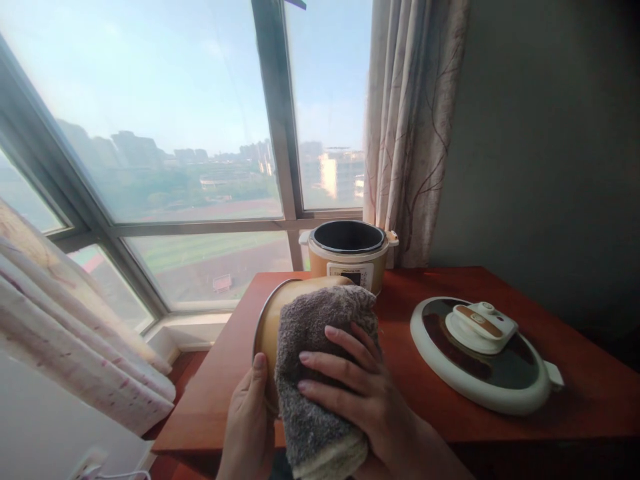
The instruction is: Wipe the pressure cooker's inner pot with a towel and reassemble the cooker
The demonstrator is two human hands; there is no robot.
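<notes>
Gripping gold inner pot [270, 320] in half-curled left hand [250, 407], at red-brown table [210, 400] | pressing grey terry towel [313, 327] to its side with loosely spread right hand [365, 387] | facing electric pressure cooker [317, 267]

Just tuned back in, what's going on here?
The left hand holds a gold-coloured pot tipped on its side, while the right hand presses a grey towel against it. The open cooker stands behind on the table; its lid lies to the right, handle up.

On the table [215, 383], the cooker [345, 257] stands behind the pot [273, 323] and cloth [315, 313], the lid [483, 363] right of all 3.
</notes>
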